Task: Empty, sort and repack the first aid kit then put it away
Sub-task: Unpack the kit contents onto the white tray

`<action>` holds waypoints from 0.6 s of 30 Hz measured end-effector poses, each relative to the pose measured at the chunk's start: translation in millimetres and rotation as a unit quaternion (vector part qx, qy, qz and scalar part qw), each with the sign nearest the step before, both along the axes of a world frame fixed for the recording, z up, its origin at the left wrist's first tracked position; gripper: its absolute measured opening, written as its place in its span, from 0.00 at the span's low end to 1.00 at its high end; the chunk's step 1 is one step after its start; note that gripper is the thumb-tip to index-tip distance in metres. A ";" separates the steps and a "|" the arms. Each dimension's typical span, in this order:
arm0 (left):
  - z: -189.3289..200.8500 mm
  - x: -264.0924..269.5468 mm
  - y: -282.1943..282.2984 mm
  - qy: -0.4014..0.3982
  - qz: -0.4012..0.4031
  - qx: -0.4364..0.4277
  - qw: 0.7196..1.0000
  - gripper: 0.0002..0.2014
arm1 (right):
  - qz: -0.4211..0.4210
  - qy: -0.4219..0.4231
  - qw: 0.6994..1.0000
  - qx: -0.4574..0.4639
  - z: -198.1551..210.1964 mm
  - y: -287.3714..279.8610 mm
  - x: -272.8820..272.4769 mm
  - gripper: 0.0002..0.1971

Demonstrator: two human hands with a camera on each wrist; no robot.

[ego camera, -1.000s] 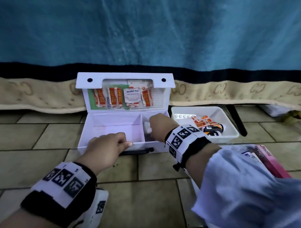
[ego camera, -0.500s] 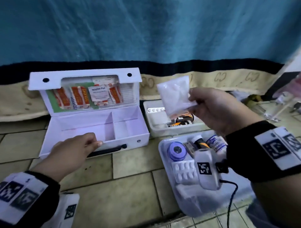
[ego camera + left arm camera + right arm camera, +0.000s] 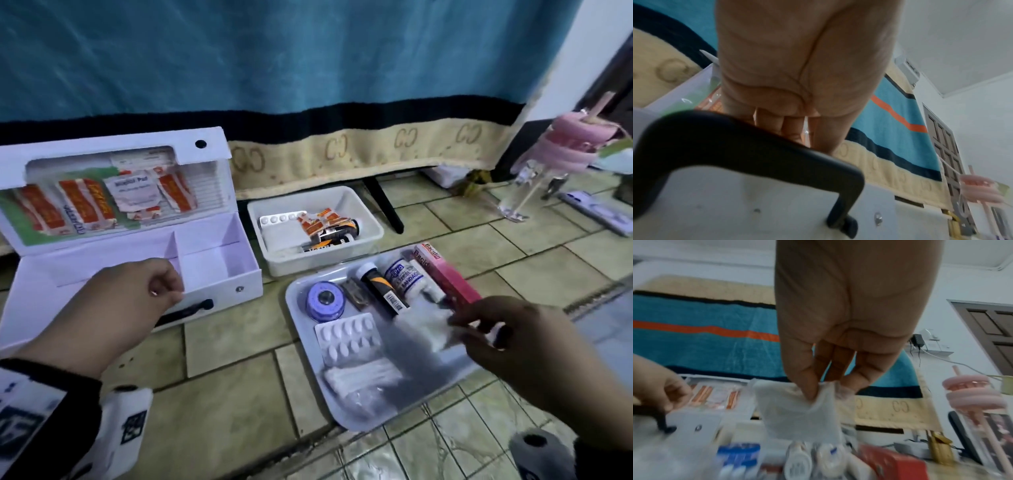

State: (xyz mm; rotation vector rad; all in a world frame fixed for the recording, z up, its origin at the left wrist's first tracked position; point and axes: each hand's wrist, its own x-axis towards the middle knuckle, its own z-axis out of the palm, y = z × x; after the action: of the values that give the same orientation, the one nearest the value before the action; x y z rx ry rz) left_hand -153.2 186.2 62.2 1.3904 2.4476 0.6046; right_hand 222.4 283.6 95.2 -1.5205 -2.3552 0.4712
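The white first aid kit (image 3: 219, 294) lies open on the floor at the left, both compartments bare. Sachets (image 3: 102, 202) sit in its lid pocket. My left hand (image 3: 168, 291) grips the front wall above the black handle (image 3: 185, 311); in the left wrist view the fingers (image 3: 789, 129) curl over that edge, above the handle (image 3: 735, 146). My right hand (image 3: 462, 322) pinches a small clear pouch (image 3: 424, 325) just above the flat white tray (image 3: 294, 308). In the right wrist view the pouch (image 3: 797, 410) hangs from the fingertips (image 3: 812, 391).
On the tray lie a purple tape roll (image 3: 324, 300), a blister pack (image 3: 347, 337), a black tube (image 3: 382, 291), a bandage roll (image 3: 406, 277) and a pink box (image 3: 445, 277). A white bin (image 3: 371, 219) behind holds sachets and tubes. A blanket-draped bed (image 3: 308, 68) runs along the back.
My right hand lifted the pouch out of the kit's right compartment, carried it right and lowered it over the tray. The view swung right; my left hand stayed on the kit's front.
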 end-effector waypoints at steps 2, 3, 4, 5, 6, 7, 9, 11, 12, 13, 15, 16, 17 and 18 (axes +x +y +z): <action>-1.6 -2.2 0.7 0.005 0.011 -0.004 1.000 0.08 | 0.030 -0.004 1.000 -0.001 -14.3 0.9 6.2 0.20; -1.5 -2.1 1.1 0.006 0.015 -0.005 1.000 0.08 | 0.055 -0.014 0.998 0.004 -20.2 1.7 7.5 0.21; -1.7 -2.4 1.6 0.004 0.018 -0.008 1.000 0.08 | 0.077 -0.026 0.997 0.014 -26.8 3.2 8.9 0.21; -2.1 -3.1 2.3 0.000 0.019 -0.012 1.000 0.08 | 0.091 -0.040 0.995 0.018 -33.7 5.0 10.0 0.21; -2.5 -3.9 2.8 -0.007 0.021 -0.019 1.000 0.08 | 0.093 -0.059 0.994 0.018 -41.3 6.4 11.0 0.21; -2.6 -5.0 2.9 -0.015 0.023 -0.023 0.999 0.07 | 0.095 -0.077 0.992 0.022 -49.2 7.4 12.2 0.22; -2.7 -8.9 1.7 -0.034 0.031 -0.024 0.999 0.07 | 0.112 -0.101 0.988 0.026 -62.8 7.4 11.7 0.26; -2.9 -14.7 -2.4 -0.054 0.042 -0.024 0.997 0.07 | 0.098 -0.107 0.989 0.004 -61.5 9.6 10.5 0.26; -2.3 -17.5 -6.3 -0.062 0.050 -0.024 0.997 0.07 | 0.090 -0.108 0.990 -0.007 -55.7 11.7 10.4 0.23; -1.7 -20.2 -10.2 -0.068 0.058 -0.024 0.996 0.08 | 0.090 -0.099 0.991 -0.006 -47.0 13.3 9.3 0.21; -1.0 -25.6 -16.9 -0.080 0.069 -0.023 0.994 0.08 | 0.082 -0.048 0.995 0.018 -20.8 13.2 -3.5 0.16; -0.4 -26.7 -18.1 -0.088 0.072 -0.025 0.993 0.09 | 0.085 -0.026 0.996 0.024 -5.1 11.8 -16.5 0.14; 0.4 -27.7 -18.8 -0.097 0.075 -0.027 0.992 0.09 | 0.102 -0.008 0.994 0.022 8.7 11.2 -33.8 0.11; 0.7 -28.0 -18.5 -0.104 0.076 -0.028 0.991 0.09 | 0.133 0.011 0.991 0.011 20.6 11.1 -53.9 0.09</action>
State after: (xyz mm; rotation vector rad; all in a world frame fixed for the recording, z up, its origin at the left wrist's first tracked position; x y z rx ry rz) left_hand -181.2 167.7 62.8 1.0677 2.3958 0.6716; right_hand 168.5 294.7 115.7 -1.1898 -2.5484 0.5185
